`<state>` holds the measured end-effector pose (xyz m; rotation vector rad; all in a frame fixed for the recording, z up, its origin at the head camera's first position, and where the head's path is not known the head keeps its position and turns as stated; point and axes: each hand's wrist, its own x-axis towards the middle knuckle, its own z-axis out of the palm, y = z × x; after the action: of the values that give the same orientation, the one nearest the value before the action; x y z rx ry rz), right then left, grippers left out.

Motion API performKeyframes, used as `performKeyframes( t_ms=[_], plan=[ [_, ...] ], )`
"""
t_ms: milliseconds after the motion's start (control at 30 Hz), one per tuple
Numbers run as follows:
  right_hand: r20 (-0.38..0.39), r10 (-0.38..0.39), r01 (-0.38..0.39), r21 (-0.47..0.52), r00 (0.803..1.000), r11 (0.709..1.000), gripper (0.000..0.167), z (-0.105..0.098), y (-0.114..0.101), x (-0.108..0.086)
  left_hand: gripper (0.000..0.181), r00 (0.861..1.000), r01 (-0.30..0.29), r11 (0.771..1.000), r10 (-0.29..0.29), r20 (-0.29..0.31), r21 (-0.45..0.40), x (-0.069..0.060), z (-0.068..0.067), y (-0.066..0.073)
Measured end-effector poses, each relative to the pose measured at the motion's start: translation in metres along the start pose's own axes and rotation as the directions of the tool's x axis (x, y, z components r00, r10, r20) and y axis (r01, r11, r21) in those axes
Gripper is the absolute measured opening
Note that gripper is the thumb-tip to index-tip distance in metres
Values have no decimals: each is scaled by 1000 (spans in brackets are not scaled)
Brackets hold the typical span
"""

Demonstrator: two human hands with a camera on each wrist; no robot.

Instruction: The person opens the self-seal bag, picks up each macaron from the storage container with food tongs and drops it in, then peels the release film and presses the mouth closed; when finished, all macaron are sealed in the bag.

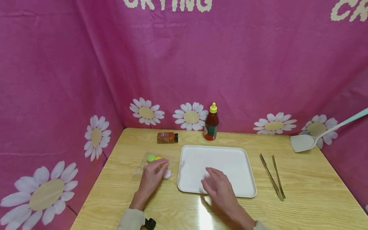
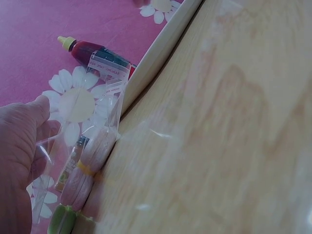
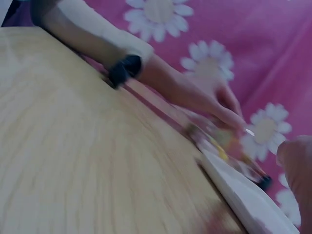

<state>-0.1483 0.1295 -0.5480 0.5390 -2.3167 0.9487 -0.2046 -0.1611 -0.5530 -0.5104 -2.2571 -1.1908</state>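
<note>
On the left of the table lies a clear plastic bag of macarons; a green macaron, a yellow macaron and a pale pink macaron show in the head view. My left hand is over the bag, its thumb and fingers pinching the clear plastic. In the left wrist view, that hand stands beside the pink macarons. My right hand hovers above the near edge of a white tray, fingers loosely bent around nothing. Its fingers are partly blurred.
Behind the bag a small spice jar lies on its side. A red sauce bottle with a yellow cap stands behind the tray. Metal tongs lie right of the tray. A white spatula rests at the back right corner.
</note>
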Motion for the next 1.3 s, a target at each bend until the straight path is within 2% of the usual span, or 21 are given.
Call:
performKeyframes(
  t_ms=[167,467,733,967,1300],
  plan=[
    [96,-42,34,79,995,996,39,29,-25,8,15,1000,-23,1000,23,-13,-9,-2,0,-3],
    [211,34,-64,139,977,988,29,68,-51,25,14,999,-38,999,38,-5,-19,1,0,-2],
    [190,61,-84,114,980,990,15,84,-60,35,14,999,-35,999,35,-7,-10,1,-1,-1],
    [129,56,-66,73,990,995,13,87,-64,38,13,1000,-18,1000,18,3,-20,2,-1,0],
    [148,73,-82,58,986,995,10,89,-66,35,14,1000,-26,1000,26,4,-12,0,0,-2]
  ],
)
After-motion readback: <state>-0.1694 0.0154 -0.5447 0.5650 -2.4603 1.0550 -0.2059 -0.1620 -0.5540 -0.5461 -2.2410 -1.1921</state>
